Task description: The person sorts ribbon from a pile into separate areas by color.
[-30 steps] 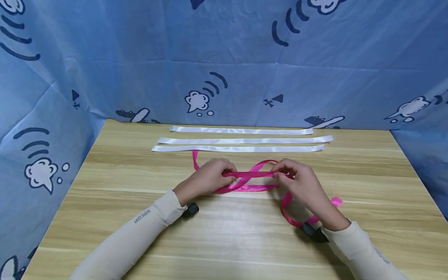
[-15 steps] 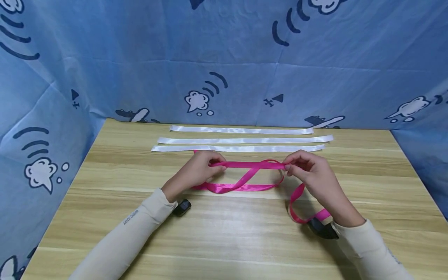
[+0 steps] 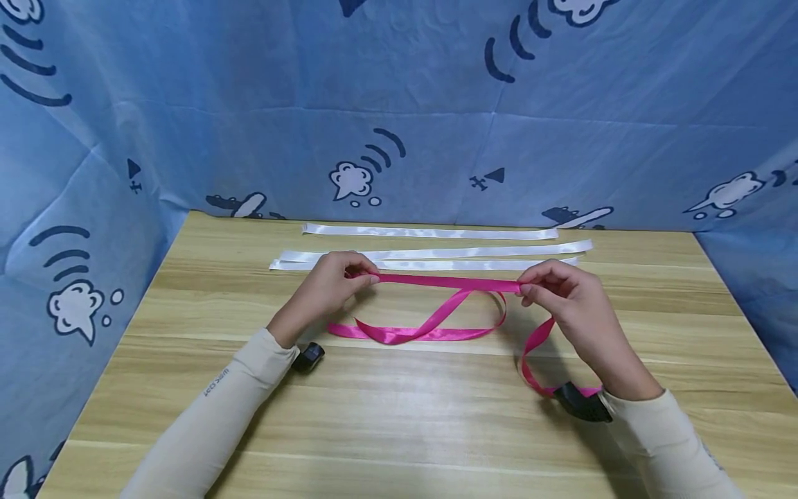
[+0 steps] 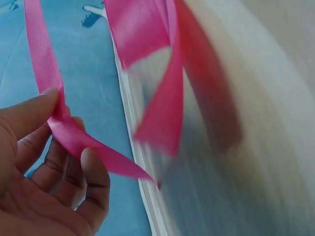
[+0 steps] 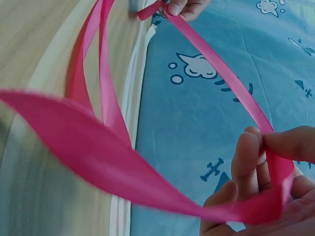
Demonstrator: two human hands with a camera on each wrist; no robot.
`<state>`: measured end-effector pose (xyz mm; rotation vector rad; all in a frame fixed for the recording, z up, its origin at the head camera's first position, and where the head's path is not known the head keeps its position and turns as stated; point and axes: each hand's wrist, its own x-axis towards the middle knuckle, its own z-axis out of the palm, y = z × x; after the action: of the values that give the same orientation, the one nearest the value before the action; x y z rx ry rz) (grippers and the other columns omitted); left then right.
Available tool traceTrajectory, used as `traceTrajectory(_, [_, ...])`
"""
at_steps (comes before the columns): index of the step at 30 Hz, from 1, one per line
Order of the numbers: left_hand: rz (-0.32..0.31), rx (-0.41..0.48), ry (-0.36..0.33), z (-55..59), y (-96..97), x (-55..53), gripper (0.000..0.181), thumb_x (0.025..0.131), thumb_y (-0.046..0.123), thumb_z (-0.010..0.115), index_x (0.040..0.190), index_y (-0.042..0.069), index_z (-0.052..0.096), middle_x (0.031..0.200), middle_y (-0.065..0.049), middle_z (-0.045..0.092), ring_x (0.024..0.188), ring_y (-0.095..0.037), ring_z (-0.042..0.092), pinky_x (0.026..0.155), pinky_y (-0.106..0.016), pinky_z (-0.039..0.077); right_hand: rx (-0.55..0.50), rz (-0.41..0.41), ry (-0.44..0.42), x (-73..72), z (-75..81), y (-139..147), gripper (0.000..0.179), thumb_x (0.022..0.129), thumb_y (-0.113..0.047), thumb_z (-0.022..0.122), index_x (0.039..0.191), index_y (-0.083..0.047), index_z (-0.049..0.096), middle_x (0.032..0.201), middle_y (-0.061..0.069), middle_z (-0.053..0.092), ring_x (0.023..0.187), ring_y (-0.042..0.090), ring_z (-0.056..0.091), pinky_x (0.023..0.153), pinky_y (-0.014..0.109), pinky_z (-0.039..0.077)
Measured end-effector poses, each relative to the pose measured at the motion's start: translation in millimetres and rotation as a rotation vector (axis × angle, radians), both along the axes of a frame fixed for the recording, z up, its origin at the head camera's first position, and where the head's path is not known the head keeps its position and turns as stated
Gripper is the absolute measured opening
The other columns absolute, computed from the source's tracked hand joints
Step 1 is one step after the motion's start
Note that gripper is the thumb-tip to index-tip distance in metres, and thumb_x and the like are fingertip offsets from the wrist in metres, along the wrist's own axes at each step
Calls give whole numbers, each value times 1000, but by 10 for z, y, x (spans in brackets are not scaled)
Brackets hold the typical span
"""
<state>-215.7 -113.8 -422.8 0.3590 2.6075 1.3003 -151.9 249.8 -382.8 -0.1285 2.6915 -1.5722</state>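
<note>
A pink satin ribbon (image 3: 449, 281) stretches nearly straight between my two hands. My left hand (image 3: 330, 287) pinches it between thumb and forefinger; in the left wrist view, a short pointed tail of ribbon (image 4: 106, 152) hangs past those fingers. Farther right, my right hand (image 3: 580, 312) pinches the other end of the straight span. From there the ribbon (image 5: 113, 157) drops in a twisted curve toward the right wrist. More of the pink ribbon lies looped and crossed on the table below the span. My left hand partly covers the nearest white ribbons.
Three white ribbons lie sideways near the table's back edge: a far one (image 3: 430, 231), a middle one (image 3: 474, 251) and a near one (image 3: 461, 265). The latter two meet at the left. A blue printed cloth (image 3: 399, 104) hangs behind the wooden table (image 3: 399, 430).
Both hands have moved apart and farther up the table, lengthening the straight pink span. The middle white ribbon's left end has shifted toward the near one.
</note>
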Motion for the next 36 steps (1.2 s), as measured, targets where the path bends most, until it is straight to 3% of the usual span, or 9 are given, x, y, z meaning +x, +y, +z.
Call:
traceTrajectory(5, [41,18,10,13,-89,-66,6,96,14,77,102,13,79,97,-5,72,91,-23,61,77,-32,52,-94,-11,26,-26,10,42,13,102,-9,67,112,-1,69,91,-8,73,82,9,70,82,13,55])
traceTrajectory(12, [91,20,57,17,-187,-156,7,97,15,76,102,11,79,100,-7,74,92,-24,60,77,-33,50,-343,-18,67,-40,32,80,7,99,0,68,106,1,69,87,1,73,78,11,69,76,16,55])
traceTrajectory(25, [152,36,72,87,-421,-232,13,100,19,73,107,10,78,108,-9,73,97,-27,60,83,-36,48,-383,-71,76,-57,84,131,9,99,-1,69,107,2,70,90,0,72,78,11,70,77,18,56])
traceTrajectory(30, [146,83,34,117,-500,-220,16,99,20,74,111,9,77,111,-9,73,97,-24,58,83,-33,47,-407,-80,68,-70,93,139,10,99,-3,69,108,3,69,91,0,73,78,12,70,77,19,57])
traceTrajectory(36, [139,190,-7,138,-615,-185,20,100,21,73,112,6,75,106,-5,68,92,-21,55,78,-27,47,-525,-49,53,-87,102,174,9,99,0,68,107,2,70,92,1,75,77,12,71,78,19,59])
